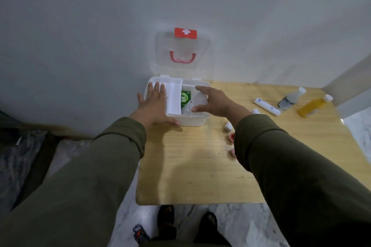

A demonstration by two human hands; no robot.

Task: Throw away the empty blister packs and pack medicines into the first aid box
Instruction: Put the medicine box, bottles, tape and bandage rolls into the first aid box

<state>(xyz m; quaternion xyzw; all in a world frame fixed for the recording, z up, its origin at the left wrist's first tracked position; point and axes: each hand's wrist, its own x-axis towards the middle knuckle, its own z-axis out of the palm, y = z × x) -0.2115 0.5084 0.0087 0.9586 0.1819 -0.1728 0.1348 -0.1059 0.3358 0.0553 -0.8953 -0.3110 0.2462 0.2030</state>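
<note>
A white first aid box (192, 121) stands open at the table's back left, its clear lid (181, 52) upright against the wall with a red cross label and red handle. Inside lie a green medicine pack (185, 99) and a white inner tray (174, 99). My left hand (154, 106) lies flat with straight fingers on the box's left side, thumb at its front wall. My right hand (212, 100) reaches over the box's right side, fingers spread, touching a translucent tray section (198, 96).
On the wooden table (190, 166) to the right lie a white tube (266, 106), a clear bottle (291, 98), a yellow bottle (313, 106), small white pieces (228, 125) and two red-capped items (231, 136). A dark bag (24, 156) sits on the floor left.
</note>
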